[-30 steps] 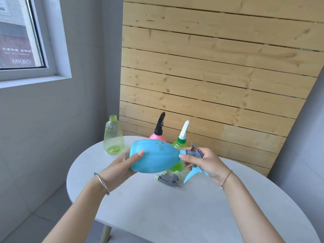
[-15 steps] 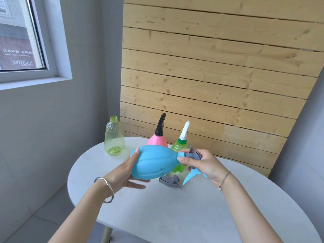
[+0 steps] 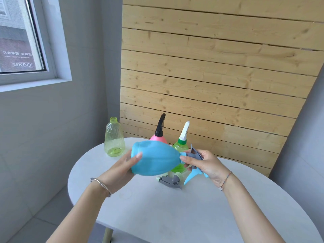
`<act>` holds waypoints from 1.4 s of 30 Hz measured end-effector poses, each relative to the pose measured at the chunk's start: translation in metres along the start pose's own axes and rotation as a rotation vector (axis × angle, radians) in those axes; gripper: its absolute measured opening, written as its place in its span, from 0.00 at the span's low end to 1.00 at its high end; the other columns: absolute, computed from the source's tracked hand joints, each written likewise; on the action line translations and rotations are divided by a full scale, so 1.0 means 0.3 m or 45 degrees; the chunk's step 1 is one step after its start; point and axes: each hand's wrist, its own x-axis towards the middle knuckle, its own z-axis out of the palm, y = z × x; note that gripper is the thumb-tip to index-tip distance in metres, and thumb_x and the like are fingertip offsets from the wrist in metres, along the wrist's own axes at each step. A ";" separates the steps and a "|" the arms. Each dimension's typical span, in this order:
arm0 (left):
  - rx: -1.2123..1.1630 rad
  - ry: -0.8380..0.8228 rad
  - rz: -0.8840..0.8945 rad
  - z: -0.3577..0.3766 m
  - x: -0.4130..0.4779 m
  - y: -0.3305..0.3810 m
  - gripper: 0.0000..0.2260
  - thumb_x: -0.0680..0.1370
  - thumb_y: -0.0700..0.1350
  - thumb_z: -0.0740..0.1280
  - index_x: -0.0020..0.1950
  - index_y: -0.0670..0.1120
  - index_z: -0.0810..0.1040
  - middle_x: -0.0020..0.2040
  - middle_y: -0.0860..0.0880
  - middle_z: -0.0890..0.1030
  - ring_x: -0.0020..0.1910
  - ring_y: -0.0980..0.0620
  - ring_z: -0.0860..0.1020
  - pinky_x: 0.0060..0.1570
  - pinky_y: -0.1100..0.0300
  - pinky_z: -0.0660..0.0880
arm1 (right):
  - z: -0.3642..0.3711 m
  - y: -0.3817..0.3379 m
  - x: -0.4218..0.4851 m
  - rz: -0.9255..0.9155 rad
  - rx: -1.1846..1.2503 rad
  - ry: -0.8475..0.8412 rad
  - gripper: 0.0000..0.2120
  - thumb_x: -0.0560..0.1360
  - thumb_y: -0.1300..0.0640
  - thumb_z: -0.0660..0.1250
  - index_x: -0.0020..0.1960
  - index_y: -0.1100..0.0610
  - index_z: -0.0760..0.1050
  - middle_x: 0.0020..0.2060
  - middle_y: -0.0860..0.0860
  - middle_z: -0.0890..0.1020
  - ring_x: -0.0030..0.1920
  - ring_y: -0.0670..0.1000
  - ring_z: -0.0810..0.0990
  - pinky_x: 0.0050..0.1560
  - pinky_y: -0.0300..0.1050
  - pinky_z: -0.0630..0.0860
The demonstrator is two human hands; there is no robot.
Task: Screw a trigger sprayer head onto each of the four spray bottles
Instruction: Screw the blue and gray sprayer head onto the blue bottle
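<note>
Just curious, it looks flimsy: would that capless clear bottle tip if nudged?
Probably light: the bottle looks see-through and empty. Its base is wider than its neck, so a low nudge would likely slide it on the table, not tip it.

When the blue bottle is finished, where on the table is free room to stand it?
Bare: the wide near part of the table, nearer than the loose grey sprayer head, and the right side beyond the right hand. Crowded: the back, where the headless yellow-green bottle, pink bottle and green bottle stand.
</note>
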 end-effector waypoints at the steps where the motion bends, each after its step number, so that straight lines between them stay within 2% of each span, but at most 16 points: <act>1: -0.039 -0.012 -0.088 0.006 -0.005 0.007 0.29 0.65 0.69 0.67 0.61 0.56 0.78 0.60 0.51 0.82 0.60 0.51 0.79 0.51 0.58 0.80 | 0.005 -0.001 0.001 -0.005 -0.006 -0.003 0.10 0.62 0.52 0.77 0.41 0.53 0.82 0.34 0.46 0.84 0.35 0.45 0.80 0.35 0.35 0.76; 2: -0.019 0.029 -0.180 0.017 -0.010 0.012 0.28 0.63 0.72 0.63 0.57 0.59 0.80 0.57 0.53 0.84 0.57 0.52 0.81 0.49 0.54 0.81 | 0.011 -0.002 0.001 -0.011 -0.018 -0.003 0.10 0.63 0.53 0.77 0.43 0.53 0.82 0.34 0.45 0.84 0.34 0.44 0.79 0.34 0.34 0.75; 4: 0.056 0.118 -0.215 0.016 0.000 -0.008 0.29 0.63 0.70 0.61 0.61 0.61 0.75 0.57 0.53 0.83 0.54 0.51 0.82 0.48 0.49 0.81 | 0.015 0.002 0.003 -0.019 -0.034 0.005 0.08 0.65 0.56 0.76 0.44 0.54 0.82 0.33 0.45 0.84 0.33 0.43 0.79 0.34 0.34 0.75; 8: -0.058 0.164 0.022 0.004 0.012 -0.011 0.38 0.69 0.52 0.75 0.74 0.57 0.59 0.65 0.52 0.76 0.57 0.54 0.80 0.48 0.61 0.80 | 0.006 0.002 0.002 -0.002 0.002 0.051 0.10 0.63 0.53 0.76 0.42 0.53 0.82 0.36 0.47 0.85 0.37 0.48 0.80 0.42 0.41 0.76; 10: -0.161 0.076 -0.013 -0.001 0.009 -0.001 0.34 0.67 0.59 0.73 0.70 0.51 0.69 0.64 0.47 0.78 0.59 0.51 0.80 0.48 0.59 0.80 | 0.009 -0.004 0.001 -0.007 0.008 0.032 0.16 0.58 0.49 0.76 0.43 0.54 0.82 0.37 0.47 0.85 0.38 0.48 0.80 0.42 0.40 0.76; 13: -0.091 0.068 -0.266 0.011 0.002 -0.003 0.30 0.64 0.72 0.61 0.57 0.56 0.80 0.56 0.49 0.84 0.55 0.48 0.82 0.44 0.49 0.81 | 0.015 0.000 0.004 -0.020 -0.022 0.026 0.17 0.58 0.49 0.77 0.45 0.54 0.82 0.37 0.46 0.85 0.37 0.45 0.81 0.40 0.37 0.76; 15: -0.054 0.111 -0.203 0.004 0.011 -0.021 0.27 0.66 0.68 0.65 0.61 0.56 0.76 0.58 0.49 0.83 0.55 0.49 0.82 0.45 0.51 0.81 | 0.012 0.002 0.003 -0.016 -0.016 0.035 0.13 0.61 0.52 0.77 0.44 0.53 0.82 0.36 0.46 0.85 0.37 0.45 0.81 0.40 0.37 0.76; 18: -0.129 0.101 0.016 -0.018 0.017 -0.010 0.29 0.70 0.57 0.71 0.69 0.56 0.68 0.68 0.49 0.75 0.63 0.50 0.77 0.57 0.54 0.77 | 0.000 -0.002 0.001 -0.003 0.065 0.047 0.14 0.58 0.50 0.76 0.42 0.53 0.83 0.37 0.47 0.85 0.36 0.46 0.82 0.38 0.37 0.77; 19: -0.139 0.073 0.016 -0.022 0.014 -0.003 0.30 0.70 0.59 0.71 0.70 0.57 0.68 0.69 0.50 0.74 0.64 0.51 0.76 0.60 0.53 0.75 | 0.000 -0.005 0.000 -0.005 0.077 0.044 0.15 0.57 0.49 0.76 0.42 0.53 0.83 0.37 0.47 0.85 0.36 0.46 0.82 0.38 0.36 0.77; 22: -0.063 0.048 -0.233 -0.006 0.005 -0.001 0.30 0.65 0.72 0.64 0.61 0.57 0.77 0.59 0.50 0.82 0.58 0.48 0.81 0.51 0.48 0.80 | 0.011 -0.003 0.000 -0.030 0.024 0.010 0.17 0.57 0.49 0.77 0.44 0.54 0.82 0.37 0.46 0.85 0.36 0.45 0.81 0.37 0.35 0.76; 25: 0.047 0.087 -0.209 0.013 0.004 -0.013 0.34 0.61 0.69 0.71 0.62 0.56 0.74 0.56 0.49 0.84 0.54 0.48 0.83 0.44 0.52 0.81 | 0.015 0.004 0.003 -0.019 0.019 0.013 0.16 0.61 0.52 0.77 0.47 0.56 0.82 0.37 0.48 0.84 0.36 0.46 0.81 0.38 0.36 0.76; 29: 0.021 0.078 0.030 0.001 -0.002 0.011 0.38 0.57 0.58 0.80 0.65 0.61 0.71 0.63 0.51 0.79 0.58 0.51 0.80 0.49 0.58 0.80 | 0.005 -0.003 0.005 -0.007 0.136 0.005 0.19 0.59 0.53 0.75 0.48 0.58 0.82 0.34 0.48 0.84 0.32 0.46 0.79 0.35 0.36 0.76; 32: -0.059 0.031 -0.169 0.002 -0.012 0.010 0.30 0.58 0.67 0.75 0.57 0.59 0.79 0.58 0.50 0.83 0.56 0.49 0.82 0.46 0.52 0.81 | 0.010 -0.006 0.000 -0.053 0.058 -0.004 0.17 0.62 0.55 0.76 0.49 0.60 0.80 0.33 0.46 0.83 0.32 0.45 0.79 0.34 0.35 0.75; 35: 0.035 0.159 -0.300 0.016 -0.003 -0.008 0.30 0.59 0.70 0.72 0.56 0.56 0.80 0.51 0.49 0.86 0.49 0.49 0.84 0.42 0.50 0.81 | 0.023 0.001 -0.002 -0.089 0.008 -0.008 0.13 0.68 0.62 0.73 0.51 0.64 0.79 0.37 0.48 0.84 0.34 0.44 0.81 0.33 0.33 0.75; 38: 0.067 0.332 -0.182 0.030 0.006 -0.009 0.33 0.57 0.67 0.74 0.59 0.55 0.76 0.53 0.47 0.84 0.45 0.50 0.85 0.38 0.53 0.81 | 0.036 0.002 -0.002 -0.089 -0.006 0.027 0.13 0.69 0.62 0.73 0.52 0.65 0.78 0.41 0.52 0.83 0.34 0.45 0.82 0.33 0.33 0.75; 42: 0.138 0.370 0.045 0.031 -0.002 0.001 0.29 0.58 0.65 0.73 0.56 0.59 0.76 0.55 0.48 0.83 0.48 0.51 0.84 0.39 0.54 0.82 | 0.051 0.000 0.001 -0.061 0.009 0.062 0.13 0.69 0.62 0.73 0.51 0.65 0.79 0.40 0.54 0.83 0.33 0.47 0.82 0.33 0.33 0.74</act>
